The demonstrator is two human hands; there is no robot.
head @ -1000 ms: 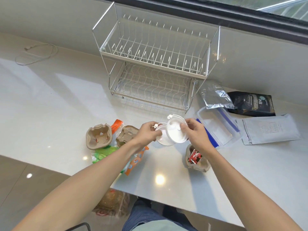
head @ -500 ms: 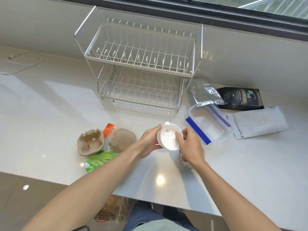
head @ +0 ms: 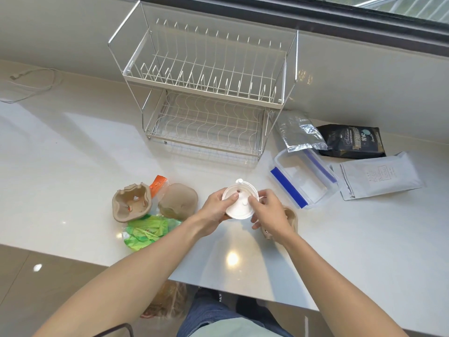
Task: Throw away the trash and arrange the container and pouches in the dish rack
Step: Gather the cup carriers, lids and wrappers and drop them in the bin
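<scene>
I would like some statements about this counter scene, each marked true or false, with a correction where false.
1. Both hands, left and right, hold the white lid. True.
2. The dish rack already holds a pouch. False: both tiers are empty.
3. The black pouch lies right of the rack on the counter. True.
4. The clear container stands left of the rack. False: it lies to the right, near the pouches.
5. The green wrapper lies beside the cardboard cup holder. True.
</scene>
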